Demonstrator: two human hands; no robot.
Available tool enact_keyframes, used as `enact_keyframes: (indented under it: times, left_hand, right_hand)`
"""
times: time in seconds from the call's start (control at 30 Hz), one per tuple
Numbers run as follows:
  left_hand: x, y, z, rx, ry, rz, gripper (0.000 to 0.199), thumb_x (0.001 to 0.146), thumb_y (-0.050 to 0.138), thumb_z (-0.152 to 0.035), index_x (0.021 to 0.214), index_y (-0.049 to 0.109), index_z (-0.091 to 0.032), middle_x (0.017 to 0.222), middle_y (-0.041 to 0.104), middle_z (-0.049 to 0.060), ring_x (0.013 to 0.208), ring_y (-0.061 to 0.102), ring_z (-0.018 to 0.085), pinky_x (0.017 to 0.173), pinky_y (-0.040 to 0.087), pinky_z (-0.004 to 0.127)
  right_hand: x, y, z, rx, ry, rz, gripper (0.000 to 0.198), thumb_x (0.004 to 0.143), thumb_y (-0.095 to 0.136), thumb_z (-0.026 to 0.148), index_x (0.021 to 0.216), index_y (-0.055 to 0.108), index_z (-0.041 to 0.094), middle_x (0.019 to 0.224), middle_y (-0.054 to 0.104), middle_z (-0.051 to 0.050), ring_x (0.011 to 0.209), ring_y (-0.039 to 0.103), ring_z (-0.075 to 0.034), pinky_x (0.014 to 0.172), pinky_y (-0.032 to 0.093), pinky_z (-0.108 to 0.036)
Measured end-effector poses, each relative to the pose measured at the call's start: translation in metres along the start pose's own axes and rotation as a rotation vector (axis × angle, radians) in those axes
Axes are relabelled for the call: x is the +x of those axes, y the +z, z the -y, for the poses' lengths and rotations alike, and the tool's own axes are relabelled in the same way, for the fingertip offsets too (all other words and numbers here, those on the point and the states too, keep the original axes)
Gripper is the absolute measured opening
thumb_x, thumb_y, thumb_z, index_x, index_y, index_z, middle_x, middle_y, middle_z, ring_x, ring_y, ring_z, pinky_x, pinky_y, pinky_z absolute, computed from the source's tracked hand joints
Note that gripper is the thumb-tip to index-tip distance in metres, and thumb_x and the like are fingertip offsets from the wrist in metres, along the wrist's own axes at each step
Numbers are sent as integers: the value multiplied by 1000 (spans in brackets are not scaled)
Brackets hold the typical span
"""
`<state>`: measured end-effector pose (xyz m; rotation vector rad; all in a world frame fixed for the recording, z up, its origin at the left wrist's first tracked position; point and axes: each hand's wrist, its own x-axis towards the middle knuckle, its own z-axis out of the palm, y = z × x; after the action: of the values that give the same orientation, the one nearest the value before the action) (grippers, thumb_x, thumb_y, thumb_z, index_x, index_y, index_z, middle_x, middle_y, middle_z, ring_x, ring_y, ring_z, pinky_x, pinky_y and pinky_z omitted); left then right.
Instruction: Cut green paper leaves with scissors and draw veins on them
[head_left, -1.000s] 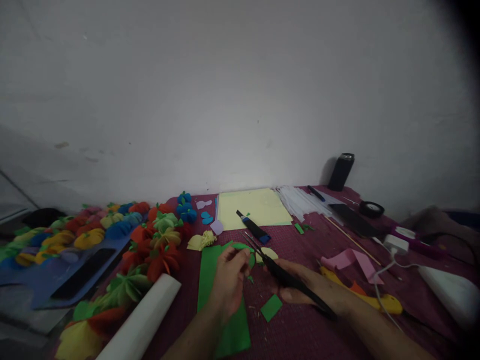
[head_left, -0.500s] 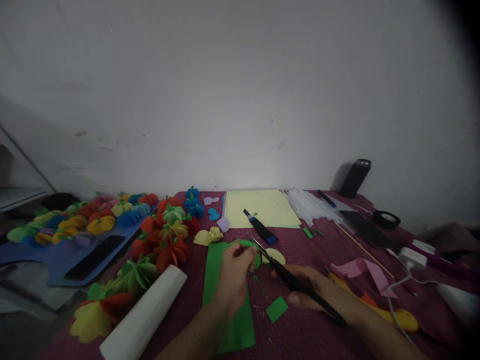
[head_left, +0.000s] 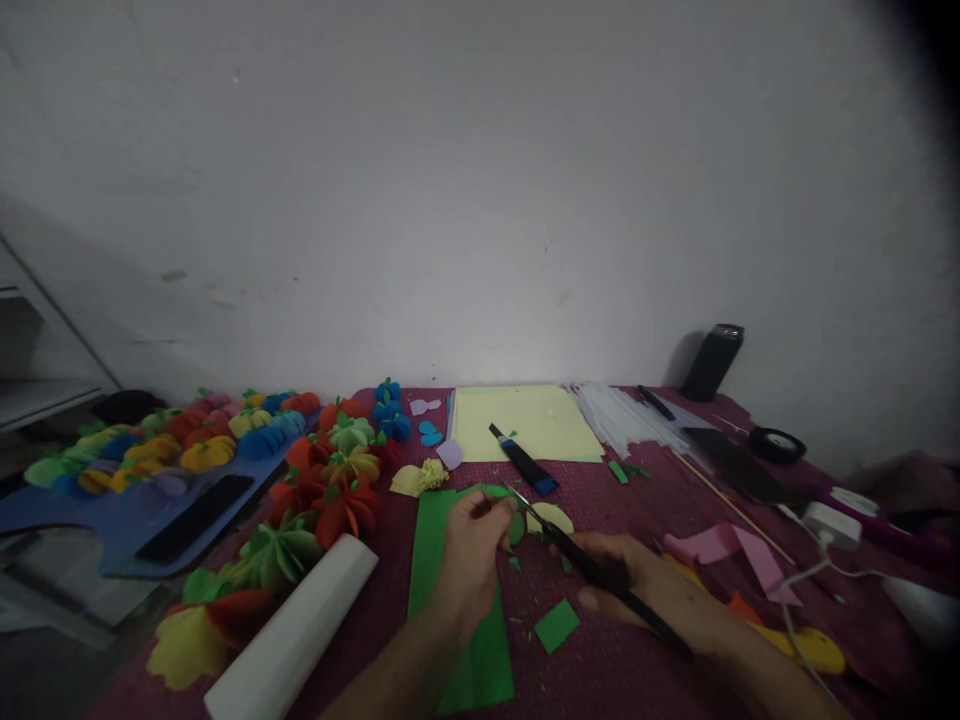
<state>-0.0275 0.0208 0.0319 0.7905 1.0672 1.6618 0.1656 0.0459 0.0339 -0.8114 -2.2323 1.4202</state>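
Observation:
My left hand (head_left: 469, 550) is closed in a pinch on a small green paper piece (head_left: 517, 527), part of which shows beyond the fingertips. My right hand (head_left: 645, 585) grips black-handled scissors (head_left: 596, 570). Their metal blades point up and left, close beside the green piece. Beneath my left forearm lies a green paper sheet (head_left: 431, 560). A pale yellow cutout (head_left: 551, 517) sits just behind the blades, and a green rectangle (head_left: 557, 625) rests on the table in front of them. Small green scraps (head_left: 514, 565) are scattered near my fingers.
Colourful paper pumpkins (head_left: 210, 453) cover a blue board (head_left: 67, 510) at left, beside a phone (head_left: 196, 518) and a white roll (head_left: 292, 630). A utility knife (head_left: 525, 462) touches pale yellow sheets (head_left: 525, 410). Right are black tape (head_left: 776, 445), pink ribbon (head_left: 705, 543) and a cable.
The whole view has shifted slightly. Both hands keep nearly the same pose, and the scissors blades stay beside the green piece in my left hand.

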Motion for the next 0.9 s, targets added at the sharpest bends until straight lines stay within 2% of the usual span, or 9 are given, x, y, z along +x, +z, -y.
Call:
enact_keyframes:
  times: [0.13,0.27,0.57,0.9]
  left_hand:
    - [0,0,0,3,3,-4,16,62,66,-21,53,53,-17,51,45,-5,48,37,8,47,27,22]
    - [0,-1,2,22,14,-1,15,63,65,-21,54,54,-17,52,47,-5,49,38,9,48,27,23]
    - [1,-1,3,63,17,-24,16,62,63,-20,51,51,-18,48,44,-5,47,37,9,47,26,23]
    - [1,-1,2,81,23,-24,14,62,62,-20,53,53,-18,49,45,-5,47,37,9,47,26,23]
  right_hand:
    - [0,-1,2,31,-4,9,47,79,63,41,121,59,20,104,64,-7,99,58,-30,89,45,-44]
    - [0,-1,3,12,10,1,47,78,63,44,118,62,20,100,66,-7,96,58,-30,87,45,-45]
    - [2,-1,-1,-4,7,-29,42,76,64,44,109,68,18,87,65,-3,83,59,-25,74,48,-34]
    - [2,1,1,-32,9,-34,30,77,61,38,98,69,17,80,60,-2,71,54,-18,61,43,-26]
